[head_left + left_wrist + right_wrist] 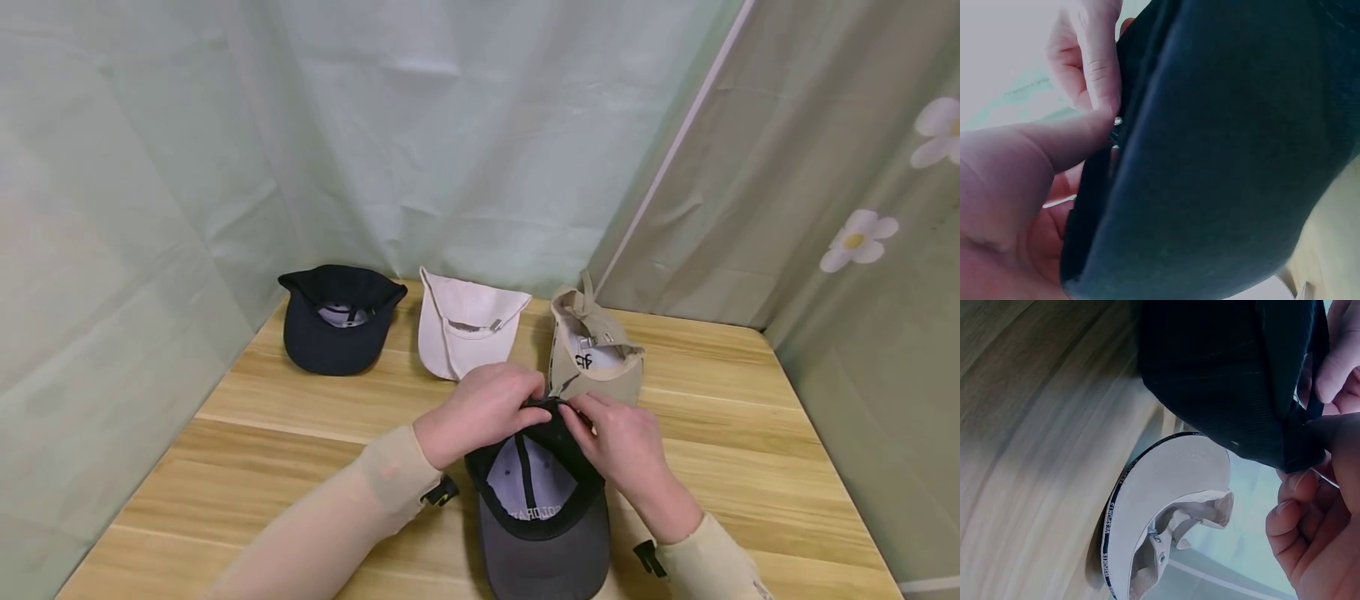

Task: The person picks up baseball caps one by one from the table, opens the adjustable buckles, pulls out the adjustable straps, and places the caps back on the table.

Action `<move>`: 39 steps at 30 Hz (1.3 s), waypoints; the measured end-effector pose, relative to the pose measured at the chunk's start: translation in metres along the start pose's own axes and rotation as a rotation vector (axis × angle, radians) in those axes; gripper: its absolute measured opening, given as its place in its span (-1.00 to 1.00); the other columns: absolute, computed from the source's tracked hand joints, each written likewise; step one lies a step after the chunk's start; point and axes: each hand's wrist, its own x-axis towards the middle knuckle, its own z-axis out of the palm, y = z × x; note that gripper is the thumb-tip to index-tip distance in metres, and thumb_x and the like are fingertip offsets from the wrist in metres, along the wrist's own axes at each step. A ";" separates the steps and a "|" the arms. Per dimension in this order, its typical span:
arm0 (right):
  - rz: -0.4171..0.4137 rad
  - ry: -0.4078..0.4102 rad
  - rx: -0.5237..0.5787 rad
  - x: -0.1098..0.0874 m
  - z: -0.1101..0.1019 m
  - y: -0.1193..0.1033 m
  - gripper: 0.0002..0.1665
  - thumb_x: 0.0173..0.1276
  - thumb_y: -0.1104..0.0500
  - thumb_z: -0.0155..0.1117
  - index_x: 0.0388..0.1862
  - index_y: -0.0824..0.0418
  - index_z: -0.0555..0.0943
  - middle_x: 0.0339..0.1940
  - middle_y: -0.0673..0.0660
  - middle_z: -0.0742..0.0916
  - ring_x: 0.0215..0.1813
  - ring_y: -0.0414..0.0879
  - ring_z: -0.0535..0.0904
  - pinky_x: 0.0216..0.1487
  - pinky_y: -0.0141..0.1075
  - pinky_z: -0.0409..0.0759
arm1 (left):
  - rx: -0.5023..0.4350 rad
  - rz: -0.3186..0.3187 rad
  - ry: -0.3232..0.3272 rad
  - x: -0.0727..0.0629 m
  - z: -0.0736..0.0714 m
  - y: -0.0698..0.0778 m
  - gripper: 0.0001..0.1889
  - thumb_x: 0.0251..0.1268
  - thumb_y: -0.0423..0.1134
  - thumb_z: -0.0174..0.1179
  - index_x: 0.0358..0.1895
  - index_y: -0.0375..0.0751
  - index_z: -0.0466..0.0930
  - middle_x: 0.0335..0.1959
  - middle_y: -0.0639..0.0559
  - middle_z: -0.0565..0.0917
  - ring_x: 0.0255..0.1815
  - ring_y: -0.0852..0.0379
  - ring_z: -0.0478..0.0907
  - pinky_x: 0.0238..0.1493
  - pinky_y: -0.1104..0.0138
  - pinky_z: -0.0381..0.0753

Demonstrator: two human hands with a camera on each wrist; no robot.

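Observation:
A dark grey baseball cap [543,558] lies with its hollow inside facing up and its brim toward me. White lettering [534,512] shows inside it. My left hand [491,408] pinches the cap's back strap [553,403] between thumb and fingers. Close beside it, my right hand [626,442] pinches the same strap from the right. In the left wrist view a small shiny metal piece [1117,120] sits on the strap by both thumbs. The right wrist view has the cap's dark side [1210,375] above the curled right fingers [1294,506]. Whether the strap is fastened, I cannot tell.
Behind the hands, a navy cap [333,342], a white cap [472,321] and a beige cap [603,379] stand in a row on the wooden table [300,475]. The beige one is just beyond the right hand. Pale curtains [465,142] hang around the table.

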 end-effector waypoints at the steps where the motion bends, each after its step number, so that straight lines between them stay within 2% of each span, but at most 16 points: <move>1: 0.001 0.001 -0.001 0.000 0.000 0.000 -0.74 0.42 0.09 0.55 -0.43 0.04 0.65 -0.59 -0.06 0.61 -0.65 -0.11 0.52 -0.66 -0.23 0.30 | 0.009 0.009 0.002 0.000 0.000 0.000 -0.73 0.50 0.01 0.48 -0.30 0.02 0.63 -0.41 0.19 0.63 -0.38 0.16 0.57 -0.33 0.24 0.56; 11: 0.012 -0.035 -0.001 0.002 0.001 -0.001 -0.63 0.49 0.11 0.42 -0.51 0.01 0.49 -0.61 -0.08 0.51 -0.68 -0.11 0.46 -0.66 -0.24 0.23 | 0.066 0.084 0.095 -0.002 -0.002 -0.002 -0.70 0.49 -0.15 0.49 -0.38 0.04 0.54 -0.48 0.18 0.57 -0.38 0.10 0.59 -0.29 0.21 0.55; 17: 0.023 -0.069 -0.012 0.003 0.000 0.000 -0.61 0.45 0.16 0.49 -0.51 0.03 0.49 -0.64 -0.06 0.50 -0.68 -0.07 0.47 -0.65 -0.22 0.26 | 0.098 0.093 0.141 -0.005 -0.003 -0.005 -0.73 0.43 -0.17 0.52 -0.38 0.05 0.59 -0.42 0.17 0.63 -0.30 0.02 0.60 -0.26 0.17 0.49; 23: 0.033 -0.057 -0.029 0.004 -0.004 0.002 -0.59 0.42 0.18 0.51 -0.53 0.04 0.47 -0.64 -0.03 0.50 -0.66 0.02 0.53 -0.65 -0.15 0.29 | 0.119 0.066 0.144 -0.009 -0.006 -0.008 -0.75 0.44 -0.14 0.51 -0.36 0.10 0.60 -0.37 0.20 0.67 -0.30 0.03 0.54 -0.27 0.19 0.36; 33: 0.103 -0.131 -0.025 0.002 -0.011 0.005 -0.58 0.47 0.17 0.52 -0.51 0.05 0.48 -0.65 -0.05 0.44 -0.66 -0.04 0.47 -0.63 -0.16 0.29 | 0.044 0.055 0.134 -0.015 -0.011 -0.011 -0.71 0.45 -0.17 0.50 -0.39 0.10 0.56 -0.39 0.21 0.65 -0.32 0.03 0.50 -0.28 0.18 0.33; 39: 0.088 -0.144 -0.020 0.003 -0.010 0.006 -0.51 0.42 0.15 0.55 -0.57 0.00 0.42 -0.66 -0.10 0.40 -0.67 -0.10 0.40 -0.63 -0.19 0.25 | 0.043 0.059 0.106 -0.017 -0.010 -0.010 -0.75 0.47 -0.15 0.49 -0.36 0.10 0.60 -0.38 0.22 0.65 -0.29 0.03 0.51 -0.26 0.19 0.34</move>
